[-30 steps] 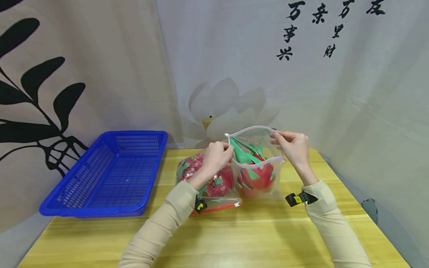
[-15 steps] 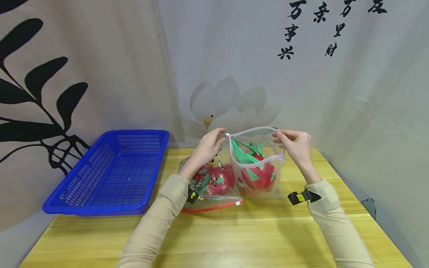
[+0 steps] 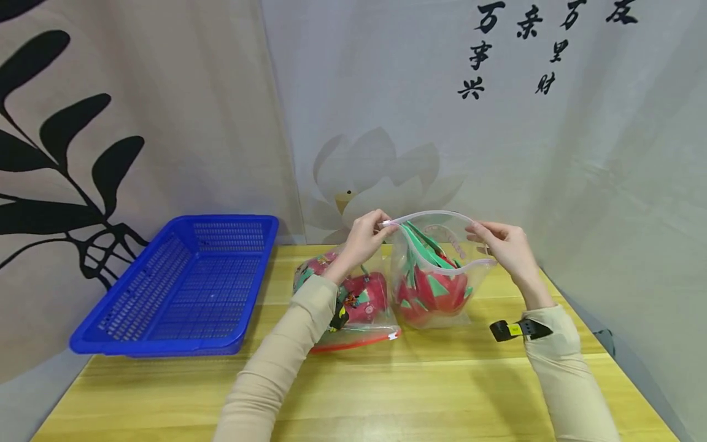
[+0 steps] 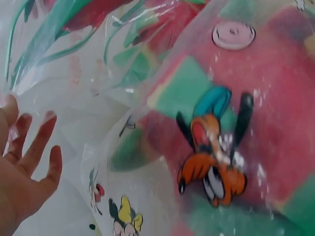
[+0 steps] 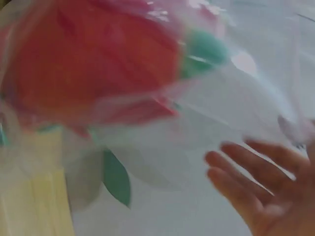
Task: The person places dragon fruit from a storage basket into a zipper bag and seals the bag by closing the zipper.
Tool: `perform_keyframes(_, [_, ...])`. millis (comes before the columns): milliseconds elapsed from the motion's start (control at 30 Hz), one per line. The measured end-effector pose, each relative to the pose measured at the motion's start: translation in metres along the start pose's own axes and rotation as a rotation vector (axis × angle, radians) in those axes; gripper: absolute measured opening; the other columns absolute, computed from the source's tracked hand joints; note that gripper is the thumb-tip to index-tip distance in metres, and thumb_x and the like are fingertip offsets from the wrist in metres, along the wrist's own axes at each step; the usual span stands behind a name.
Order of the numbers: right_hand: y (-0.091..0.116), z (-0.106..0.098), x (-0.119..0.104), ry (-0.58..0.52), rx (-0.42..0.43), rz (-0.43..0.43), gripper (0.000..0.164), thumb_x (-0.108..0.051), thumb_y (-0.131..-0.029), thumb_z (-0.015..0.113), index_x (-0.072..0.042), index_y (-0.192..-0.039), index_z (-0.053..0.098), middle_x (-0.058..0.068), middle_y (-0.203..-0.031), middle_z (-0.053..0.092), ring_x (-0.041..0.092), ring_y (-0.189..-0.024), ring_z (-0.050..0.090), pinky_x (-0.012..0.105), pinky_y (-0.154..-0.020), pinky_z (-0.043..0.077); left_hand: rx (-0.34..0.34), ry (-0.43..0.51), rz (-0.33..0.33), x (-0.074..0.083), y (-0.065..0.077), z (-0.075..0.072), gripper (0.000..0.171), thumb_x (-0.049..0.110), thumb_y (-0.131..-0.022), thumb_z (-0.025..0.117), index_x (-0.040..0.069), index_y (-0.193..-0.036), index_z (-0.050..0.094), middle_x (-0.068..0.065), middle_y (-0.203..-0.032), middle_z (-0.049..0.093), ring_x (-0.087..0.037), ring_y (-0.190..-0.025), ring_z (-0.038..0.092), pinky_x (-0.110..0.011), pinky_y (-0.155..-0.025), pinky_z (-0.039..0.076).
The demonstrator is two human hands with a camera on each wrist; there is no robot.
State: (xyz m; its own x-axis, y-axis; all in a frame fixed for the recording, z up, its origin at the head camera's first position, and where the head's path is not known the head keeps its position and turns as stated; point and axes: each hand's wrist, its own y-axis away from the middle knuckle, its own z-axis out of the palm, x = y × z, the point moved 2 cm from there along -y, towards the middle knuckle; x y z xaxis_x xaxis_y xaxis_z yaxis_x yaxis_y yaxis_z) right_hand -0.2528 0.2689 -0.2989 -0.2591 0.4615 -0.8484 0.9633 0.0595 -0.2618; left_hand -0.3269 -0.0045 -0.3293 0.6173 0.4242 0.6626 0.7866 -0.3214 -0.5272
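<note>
An upright clear zip bag (image 3: pixel 469 301) with a pale zip rim gapes at the top. Inside are red fruits (image 3: pixel 439 288) with green scales, looking like model dragon fruits. My left hand (image 3: pixel 363 238) pinches the rim's left end by the white slider. At the right side of the mouth, the thumb and fingers of my right hand (image 3: pixel 505 245) pinch the rim. Left of it lies a second clear bag (image 3: pixel 364 298), cartoon-printed, with a red zip edge and more red and green fruit; my left forearm partly covers it. The right wrist view is blurred.
A blue plastic basket (image 3: pixel 237 307) with slatted sides stands at the left of the wooden table (image 3: pixel 431 393). Behind the table hangs a pale cloth (image 3: pixel 353 92) printed with leaves, a lotus and black characters.
My left hand let go of the rim, moved left over the printed bag, then came back and took the rim's left end. The upright bag and my right hand have shifted right.
</note>
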Motion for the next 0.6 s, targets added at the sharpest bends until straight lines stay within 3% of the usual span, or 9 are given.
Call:
perform_keyframes(100, [0.016, -0.014, 0.001, 0.08, -0.122, -0.006, 0.051, -0.035, -0.098, 0.049, 0.002, -0.132, 0.053, -0.027, -0.106, 0.064, -0.018, -0.098, 0.056, 0.008, -0.08, 0.047, 0.053, 0.011, 0.002, 0.002, 0.002, 0.002, 0.021, 0.025, -0.09, 0.064, 0.004, -0.09, 0.062, -0.009, -0.082, 0.065, -0.012, -0.064, 0.056, -0.019, -0.053, 0.044])
perform_keyframes(233, [0.03, -0.022, 0.004, 0.181, -0.181, -0.06, 0.048, -0.025, -0.091, 0.063, -0.001, -0.132, 0.054, -0.002, -0.119, 0.068, -0.015, -0.095, 0.059, 0.009, -0.078, 0.048, 0.101, 0.023, 0.002, 0.004, 0.004, 0.001, 0.021, 0.026, -0.089, 0.066, 0.005, -0.087, 0.062, -0.008, -0.078, 0.064, -0.011, -0.06, 0.051, -0.02, -0.052, 0.041])
perform_keyframes(300, [0.032, -0.02, 0.005, 0.229, -0.132, -0.1, 0.046, -0.021, -0.086, 0.07, -0.001, -0.125, 0.061, 0.009, -0.115, 0.069, -0.015, -0.089, 0.06, 0.009, -0.074, 0.05, 0.107, 0.015, 0.002, 0.006, 0.003, 0.0, 0.02, 0.024, -0.089, 0.066, 0.004, -0.088, 0.063, -0.009, -0.079, 0.065, -0.012, -0.061, 0.052, -0.019, -0.051, 0.04])
perform_keyframes(400, [0.029, -0.015, 0.004, 0.291, 0.016, -0.189, 0.029, -0.015, -0.081, 0.075, 0.0, -0.105, 0.072, 0.019, -0.099, 0.072, -0.018, -0.076, 0.06, 0.008, -0.065, 0.049, 0.099, -0.01, 0.008, 0.008, 0.0, -0.001, 0.019, 0.022, -0.088, 0.066, 0.003, -0.089, 0.065, -0.011, -0.08, 0.065, -0.014, -0.062, 0.053, -0.018, -0.052, 0.039])
perform_keyframes(500, [0.024, -0.014, 0.003, 0.36, 0.143, -0.26, 0.014, -0.01, -0.078, 0.076, -0.001, -0.088, 0.076, 0.02, -0.084, 0.073, -0.02, -0.066, 0.054, 0.008, -0.056, 0.044, 0.092, -0.059, 0.06, 0.014, -0.005, -0.005, 0.019, 0.022, -0.088, 0.066, 0.003, -0.09, 0.066, -0.01, -0.081, 0.065, -0.015, -0.065, 0.055, -0.018, -0.055, 0.04])
perform_keyframes(600, [0.019, -0.022, 0.005, 0.391, 0.227, -0.269, 0.011, -0.01, -0.077, 0.077, 0.0, -0.083, 0.076, 0.018, -0.076, 0.073, -0.016, -0.059, 0.049, 0.012, -0.049, 0.037, 0.088, -0.101, 0.128, 0.02, -0.007, -0.012, 0.017, 0.021, -0.087, 0.067, 0.004, -0.09, 0.067, -0.009, -0.083, 0.066, -0.017, -0.071, 0.06, -0.022, -0.062, 0.047])
